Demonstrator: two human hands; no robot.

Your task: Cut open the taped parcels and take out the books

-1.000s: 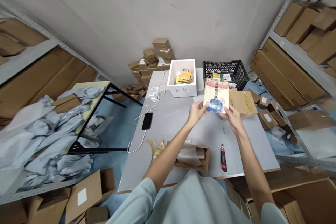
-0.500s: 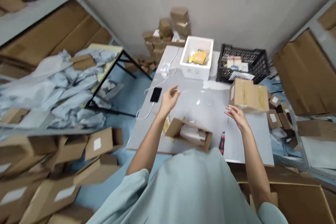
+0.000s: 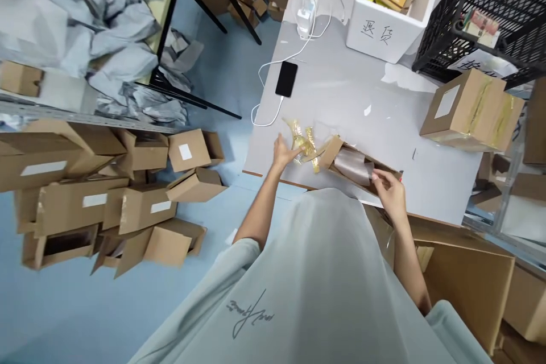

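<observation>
My left hand (image 3: 285, 153) is at the table's front edge, thumb and fingers spread, beside a crumpled strip of yellow tape (image 3: 301, 139). The thumb points at the tape; whether they touch I cannot tell. To the right lies an open, narrow cardboard box (image 3: 330, 153) with a shiny grey wrapped item (image 3: 352, 164) inside. My right hand (image 3: 389, 190) reaches over the box's near right side, its bent fingertips closed at the right end of the grey item. A bit of red shows behind that hand; most of it is hidden.
A phone (image 3: 286, 79) on a white cable lies at the table's left. Behind are a white bin (image 3: 379, 40) of small packets and a black crate (image 3: 447, 40). Taped cartons (image 3: 464, 108) stand right. Open boxes (image 3: 145, 205) cover the floor at left; a large carton (image 3: 469, 290) stands right of me.
Both hands have come down from above the table, the left to the yellow tape, the right to the open box. The view has tilted down and nearer the table.
</observation>
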